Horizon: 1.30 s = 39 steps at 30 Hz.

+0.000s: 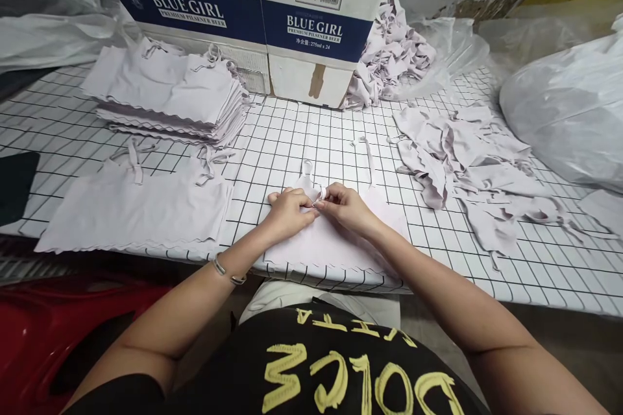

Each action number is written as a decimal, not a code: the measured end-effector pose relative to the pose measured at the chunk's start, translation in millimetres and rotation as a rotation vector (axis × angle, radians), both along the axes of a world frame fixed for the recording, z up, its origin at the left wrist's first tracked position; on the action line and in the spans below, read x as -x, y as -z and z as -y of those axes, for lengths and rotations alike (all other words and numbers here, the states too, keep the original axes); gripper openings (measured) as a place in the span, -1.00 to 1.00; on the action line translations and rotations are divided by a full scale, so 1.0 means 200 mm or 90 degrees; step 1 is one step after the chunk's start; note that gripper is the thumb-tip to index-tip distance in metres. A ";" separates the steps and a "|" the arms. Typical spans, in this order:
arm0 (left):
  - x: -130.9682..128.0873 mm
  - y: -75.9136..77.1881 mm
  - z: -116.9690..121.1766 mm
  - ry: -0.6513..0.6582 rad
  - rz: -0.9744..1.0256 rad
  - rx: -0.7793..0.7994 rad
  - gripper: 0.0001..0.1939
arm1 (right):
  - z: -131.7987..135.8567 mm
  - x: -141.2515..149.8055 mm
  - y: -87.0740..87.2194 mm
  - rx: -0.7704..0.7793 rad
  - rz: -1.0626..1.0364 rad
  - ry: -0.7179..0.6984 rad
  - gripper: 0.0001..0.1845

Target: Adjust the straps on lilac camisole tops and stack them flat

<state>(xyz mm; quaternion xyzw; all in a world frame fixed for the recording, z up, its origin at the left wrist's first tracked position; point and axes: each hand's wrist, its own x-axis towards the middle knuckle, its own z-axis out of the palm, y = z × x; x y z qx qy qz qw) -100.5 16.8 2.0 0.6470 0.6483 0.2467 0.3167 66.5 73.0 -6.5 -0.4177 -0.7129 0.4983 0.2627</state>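
A pale lilac camisole top [335, 243] lies flat on the gridded white table [302, 136] right in front of me. My left hand [287, 211] and my right hand [343, 204] meet at its top edge, both closed in a pinch on one thin shoulder strap [307, 183] where it joins the fabric. A bangle circles my left wrist. The other strap [368, 154] lies loose on the table beyond my right hand.
A single flat camisole [141, 207] lies at front left, a neat stack [170, 94] behind it. A loose heap of tops [467, 162] is on the right. A Blue Girl beer carton [292, 19] stands at the back, plastic bags [569, 104] at the sides.
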 end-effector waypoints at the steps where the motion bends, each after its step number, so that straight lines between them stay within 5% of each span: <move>1: 0.00 0.00 0.00 -0.001 0.003 -0.001 -0.89 | 0.00 0.00 0.00 0.002 -0.003 -0.003 -0.75; 8: 0.00 0.01 0.00 -0.002 0.010 -0.011 -0.86 | 0.02 0.01 0.00 -0.002 0.002 0.002 -0.77; 21: -0.01 0.00 0.03 -0.027 0.043 -0.035 -0.81 | 0.02 -0.02 -0.01 -0.182 0.124 -0.041 -0.76; 27: -0.02 0.02 0.03 -0.040 0.048 -0.052 -0.85 | 0.00 -0.02 0.00 -0.154 0.099 -0.073 -0.78; 33: -0.01 0.04 0.03 -0.029 -0.009 -0.064 -0.82 | 0.00 -0.03 -0.01 -0.316 0.203 -0.094 -0.77; 35: -0.01 0.03 0.07 -0.012 -0.103 -0.106 -0.89 | -0.01 -0.04 -0.02 -0.239 0.186 -0.092 -0.77; 39: 0.00 0.04 0.24 0.146 -0.282 -0.277 -0.69 | -0.06 -0.01 -0.09 0.178 -0.032 -0.071 -0.86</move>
